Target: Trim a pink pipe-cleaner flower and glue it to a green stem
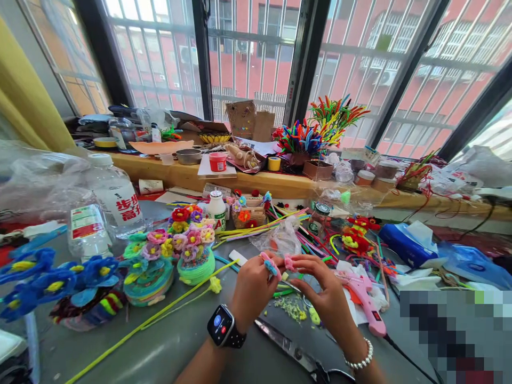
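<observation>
My left hand (pixel 256 285), with a black smartwatch (pixel 221 325) on its wrist, is closed around a pink-and-blue pipe-cleaner piece (pixel 271 266) bent into a loop. Beside it, my right hand (pixel 325 285) has its fingertips on a pink fuzzy pipe-cleaner bit (pixel 288 262); a beaded bracelet (pixel 362 354) circles that wrist. Whether the two pink parts are joined, I cannot tell. Below the hands lie large scissors (pixel 288 349) and yellow-green fuzz clippings (pixel 294 306). A pink glue gun (pixel 366 301) rests just right of my right hand.
Pipe-cleaner flower pots, one blue (pixel 90 304) and one green (pixel 197 264), stand at left. Behind them are plastic bottles (pixel 116 194). A long yellow-green stem (pixel 152 322) crosses the table. A blue tissue pack (pixel 404 242) lies right, and a cluttered wooden ledge (pixel 176 166) runs behind.
</observation>
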`<state>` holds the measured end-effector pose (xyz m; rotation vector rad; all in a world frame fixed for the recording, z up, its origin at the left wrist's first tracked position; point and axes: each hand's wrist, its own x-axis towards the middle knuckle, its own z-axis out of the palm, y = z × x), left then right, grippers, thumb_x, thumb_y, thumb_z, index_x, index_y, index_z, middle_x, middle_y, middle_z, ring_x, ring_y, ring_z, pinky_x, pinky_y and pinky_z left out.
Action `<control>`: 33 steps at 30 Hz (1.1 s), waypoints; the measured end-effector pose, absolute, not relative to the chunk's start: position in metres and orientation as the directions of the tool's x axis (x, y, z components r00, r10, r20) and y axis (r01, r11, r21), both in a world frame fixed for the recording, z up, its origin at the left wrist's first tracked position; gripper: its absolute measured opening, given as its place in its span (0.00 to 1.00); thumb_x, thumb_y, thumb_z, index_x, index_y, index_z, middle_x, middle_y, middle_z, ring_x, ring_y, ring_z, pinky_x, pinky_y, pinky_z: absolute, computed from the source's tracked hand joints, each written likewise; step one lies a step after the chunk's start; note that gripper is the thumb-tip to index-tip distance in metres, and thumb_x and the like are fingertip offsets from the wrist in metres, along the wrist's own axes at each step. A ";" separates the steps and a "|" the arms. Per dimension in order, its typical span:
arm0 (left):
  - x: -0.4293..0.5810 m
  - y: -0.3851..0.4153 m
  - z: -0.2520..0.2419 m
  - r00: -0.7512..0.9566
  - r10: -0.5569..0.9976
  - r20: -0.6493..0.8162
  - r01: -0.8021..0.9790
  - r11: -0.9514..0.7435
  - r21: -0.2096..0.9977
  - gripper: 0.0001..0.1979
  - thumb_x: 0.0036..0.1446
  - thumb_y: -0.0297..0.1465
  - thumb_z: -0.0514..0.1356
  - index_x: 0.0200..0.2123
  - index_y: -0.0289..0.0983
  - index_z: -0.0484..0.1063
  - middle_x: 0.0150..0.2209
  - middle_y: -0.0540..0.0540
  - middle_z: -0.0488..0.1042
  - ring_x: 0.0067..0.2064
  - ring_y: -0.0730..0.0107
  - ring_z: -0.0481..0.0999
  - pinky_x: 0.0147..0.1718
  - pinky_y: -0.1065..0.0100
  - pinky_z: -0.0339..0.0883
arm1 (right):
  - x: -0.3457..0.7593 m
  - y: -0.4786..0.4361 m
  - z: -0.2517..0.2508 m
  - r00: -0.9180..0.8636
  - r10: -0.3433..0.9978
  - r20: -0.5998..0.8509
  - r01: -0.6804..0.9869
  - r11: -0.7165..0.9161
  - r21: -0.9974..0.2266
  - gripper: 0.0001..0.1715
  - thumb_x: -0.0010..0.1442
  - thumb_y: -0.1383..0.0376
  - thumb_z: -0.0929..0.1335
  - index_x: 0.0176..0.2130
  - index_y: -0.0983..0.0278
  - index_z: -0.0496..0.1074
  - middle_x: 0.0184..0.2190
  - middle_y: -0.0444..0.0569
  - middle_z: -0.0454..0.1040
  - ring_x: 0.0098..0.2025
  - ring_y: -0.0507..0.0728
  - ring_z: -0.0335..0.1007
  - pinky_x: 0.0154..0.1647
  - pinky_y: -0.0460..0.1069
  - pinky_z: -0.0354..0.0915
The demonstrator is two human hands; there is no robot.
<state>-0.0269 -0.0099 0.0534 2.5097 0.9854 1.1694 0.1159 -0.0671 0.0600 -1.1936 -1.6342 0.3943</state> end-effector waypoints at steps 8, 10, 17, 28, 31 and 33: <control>-0.022 -0.014 0.052 0.459 0.641 0.615 0.383 -0.768 0.514 0.07 0.51 0.27 0.52 0.30 0.38 0.70 0.28 0.48 0.73 0.30 0.71 0.70 0.30 0.71 0.63 | 0.116 -0.076 0.059 0.000 0.770 0.639 0.613 0.505 -0.608 0.07 0.54 0.69 0.65 0.35 0.60 0.69 0.37 0.48 0.70 0.41 0.56 0.66 0.40 0.52 0.64; -0.023 -0.014 0.051 0.471 0.624 0.624 0.453 -0.778 0.436 0.07 0.50 0.26 0.52 0.28 0.38 0.70 0.27 0.48 0.73 0.29 0.70 0.69 0.28 0.70 0.62 | 0.115 -0.076 0.059 0.000 0.778 0.629 0.624 0.491 -0.608 0.06 0.53 0.69 0.65 0.34 0.61 0.69 0.37 0.48 0.70 0.41 0.56 0.66 0.40 0.52 0.64; -0.024 -0.014 0.049 0.533 0.518 0.669 0.508 -0.828 0.236 0.07 0.50 0.26 0.52 0.25 0.38 0.69 0.26 0.49 0.72 0.27 0.71 0.67 0.27 0.69 0.58 | 0.113 -0.075 0.054 0.021 0.761 0.648 0.643 0.486 -0.592 0.05 0.55 0.71 0.64 0.32 0.62 0.69 0.34 0.48 0.71 0.38 0.55 0.66 0.38 0.50 0.64; -0.026 -0.014 0.053 0.627 0.387 0.676 0.530 -0.848 -0.006 0.12 0.56 0.26 0.48 0.22 0.36 0.66 0.24 0.50 0.70 0.25 0.72 0.63 0.24 0.69 0.52 | 0.112 -0.073 0.045 -0.003 0.762 0.647 0.702 0.462 -0.541 0.07 0.56 0.71 0.62 0.34 0.62 0.69 0.35 0.49 0.70 0.39 0.55 0.65 0.39 0.50 0.64; -0.026 -0.013 0.052 0.624 0.378 0.684 0.537 -0.843 -0.024 0.11 0.56 0.25 0.49 0.23 0.35 0.65 0.25 0.50 0.70 0.26 0.72 0.63 0.24 0.68 0.51 | 0.112 -0.074 0.045 -0.005 0.776 0.630 0.716 0.442 -0.540 0.07 0.56 0.71 0.62 0.35 0.62 0.68 0.37 0.49 0.69 0.40 0.55 0.65 0.41 0.50 0.63; -0.027 -0.013 0.053 0.613 0.390 0.687 0.550 -0.835 -0.017 0.09 0.55 0.26 0.50 0.24 0.36 0.66 0.26 0.50 0.70 0.26 0.71 0.62 0.25 0.68 0.50 | 0.111 -0.074 0.046 -0.006 0.784 0.621 0.726 0.430 -0.536 0.06 0.55 0.70 0.64 0.36 0.62 0.68 0.38 0.49 0.69 0.41 0.56 0.64 0.42 0.51 0.62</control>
